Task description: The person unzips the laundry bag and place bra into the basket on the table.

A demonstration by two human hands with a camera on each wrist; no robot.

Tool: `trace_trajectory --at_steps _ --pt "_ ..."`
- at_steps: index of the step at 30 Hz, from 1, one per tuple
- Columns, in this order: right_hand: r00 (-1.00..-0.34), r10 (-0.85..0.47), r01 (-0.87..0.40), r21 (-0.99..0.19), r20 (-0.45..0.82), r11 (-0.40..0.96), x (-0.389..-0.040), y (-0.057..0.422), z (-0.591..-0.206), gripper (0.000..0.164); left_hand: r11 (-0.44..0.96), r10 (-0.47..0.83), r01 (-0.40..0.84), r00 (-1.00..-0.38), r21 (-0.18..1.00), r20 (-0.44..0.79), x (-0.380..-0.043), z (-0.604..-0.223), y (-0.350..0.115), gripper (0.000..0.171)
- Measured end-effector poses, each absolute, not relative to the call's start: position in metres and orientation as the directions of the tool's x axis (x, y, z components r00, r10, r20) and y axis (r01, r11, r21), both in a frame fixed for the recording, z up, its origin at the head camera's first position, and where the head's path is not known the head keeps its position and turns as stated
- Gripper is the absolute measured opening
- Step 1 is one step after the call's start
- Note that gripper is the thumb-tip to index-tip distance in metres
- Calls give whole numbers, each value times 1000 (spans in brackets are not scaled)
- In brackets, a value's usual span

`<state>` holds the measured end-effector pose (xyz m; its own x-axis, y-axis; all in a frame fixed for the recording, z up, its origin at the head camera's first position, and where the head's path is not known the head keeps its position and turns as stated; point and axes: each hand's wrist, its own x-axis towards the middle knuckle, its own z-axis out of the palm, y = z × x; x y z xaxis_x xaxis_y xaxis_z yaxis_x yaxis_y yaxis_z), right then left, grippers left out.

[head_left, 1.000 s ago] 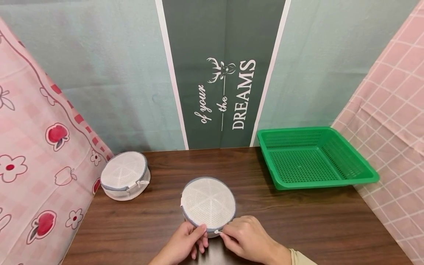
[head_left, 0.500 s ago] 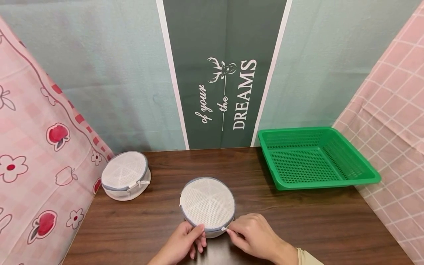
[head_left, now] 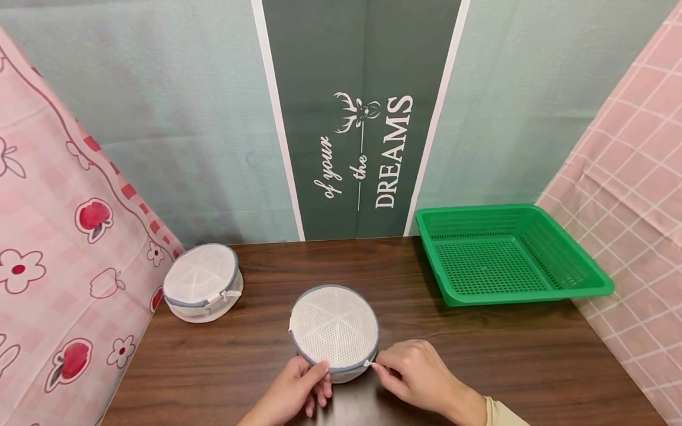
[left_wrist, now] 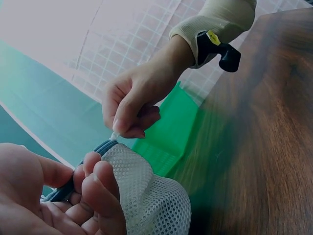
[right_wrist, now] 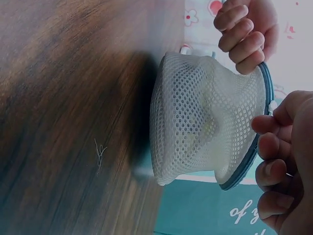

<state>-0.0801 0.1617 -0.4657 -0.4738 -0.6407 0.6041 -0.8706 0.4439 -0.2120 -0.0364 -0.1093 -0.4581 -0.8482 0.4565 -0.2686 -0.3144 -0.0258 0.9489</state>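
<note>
My left hand pinches a round white mesh bag; my right hand pinches its white zip pull.

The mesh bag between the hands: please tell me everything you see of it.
The bag is round, of white netlike fabric, with a blue zipped rim. It stands on the table, its side dented inward. The left hand pinches the rim; the right hand pinches the white zip pull. Whether the bag holds anything is unclear.
</note>
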Motion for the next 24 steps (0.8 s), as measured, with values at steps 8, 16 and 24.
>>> trace_trajectory --at_steps 8,16,24 --pt "-469 -613 -865 -193 635 463 -83 163 -466 38 -26 453 -323 -847 946 -277 -37 -458 -110 30" --pt "-486 -593 -849 -186 642 494 -87 166 -466 36 -26 456 -315 -848 949 -269 -37 -458 -111 32" --pt "-488 -578 -844 -183 654 505 -89 167 -467 34 -15 452 -304 -852 952 -265 -36 -460 -111 36"
